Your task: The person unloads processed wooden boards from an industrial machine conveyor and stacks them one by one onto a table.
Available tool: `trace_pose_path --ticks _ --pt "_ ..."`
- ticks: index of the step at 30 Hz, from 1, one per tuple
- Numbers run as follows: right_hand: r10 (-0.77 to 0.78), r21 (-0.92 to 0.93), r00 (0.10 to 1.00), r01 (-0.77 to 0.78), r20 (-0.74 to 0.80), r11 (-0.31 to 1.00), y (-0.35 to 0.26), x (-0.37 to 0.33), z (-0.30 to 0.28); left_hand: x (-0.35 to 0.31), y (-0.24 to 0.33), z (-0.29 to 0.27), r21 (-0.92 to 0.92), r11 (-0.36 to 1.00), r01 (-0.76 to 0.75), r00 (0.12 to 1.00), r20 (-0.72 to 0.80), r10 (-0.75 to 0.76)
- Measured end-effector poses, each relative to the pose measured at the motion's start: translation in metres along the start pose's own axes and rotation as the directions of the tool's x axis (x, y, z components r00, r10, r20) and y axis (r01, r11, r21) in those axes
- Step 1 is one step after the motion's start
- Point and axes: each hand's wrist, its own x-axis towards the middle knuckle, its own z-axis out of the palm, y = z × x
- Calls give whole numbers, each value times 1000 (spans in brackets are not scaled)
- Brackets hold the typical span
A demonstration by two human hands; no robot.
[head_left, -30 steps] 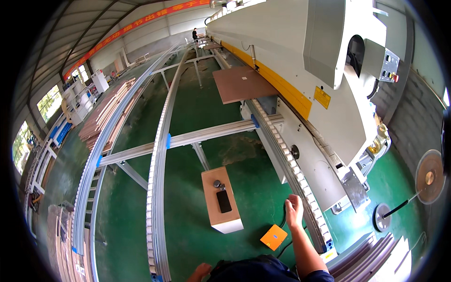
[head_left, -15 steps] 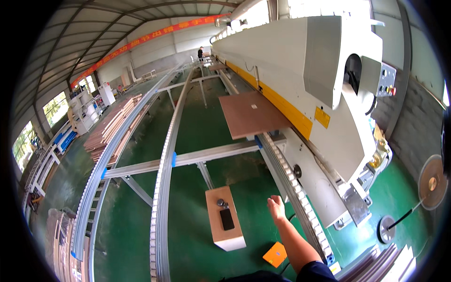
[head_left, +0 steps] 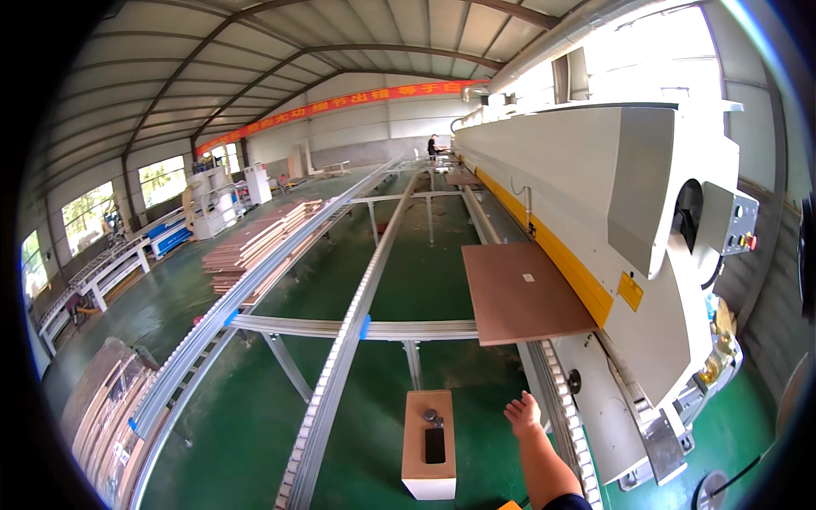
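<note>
My right hand point(head_left: 524, 414) reaches up from the lower edge, bare and holding nothing, its fingers loosely apart. It hovers just left of the near roller rail point(head_left: 568, 408). Farther ahead, a flat brown panel point(head_left: 527, 293) with a small white label lies on that rail, along the yellow strip of a long white machine point(head_left: 561, 187). A gap separates my fingers from the panel's near edge. Left of my hand stands a brown-topped white box point(head_left: 415, 463) with a black phone point(head_left: 435, 445) and a small dark round object on it. My left hand is out of view.
Metal roller rails point(head_left: 340, 361) run into the distance, joined by a crossbeam point(head_left: 408, 330). Stacked brown boards point(head_left: 255, 251) lie to the left, with wrapped boards point(head_left: 110, 408) nearer. A control box point(head_left: 739, 225) sits on the machine's end. A person point(head_left: 435, 146) is far off.
The panel has come nearer along the rail and now covers the crossbeam's right end. My view has tilted up. My right hand stays near the rail, its fingers now more spread.
</note>
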Motion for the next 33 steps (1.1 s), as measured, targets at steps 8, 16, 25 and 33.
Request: trace_pose_path --ticks 8,16,25,33 --pt "-16 113 997 8 73 994 3 -3 8 0 -3 8 -57 998 21 1000 -12 -22" --pt "4 196 993 -27 114 980 6 -31 2 3 -6 18 -78 997 22 1000 13 -21" --pt "64 354 997 -75 42 932 28 -73 -9 6 -11 25 -84 996 15 1000 25 -13" --pt "56 399 989 -106 136 911 44 -144 -50 11 -29 39 -153 987 43 998 62 -34"
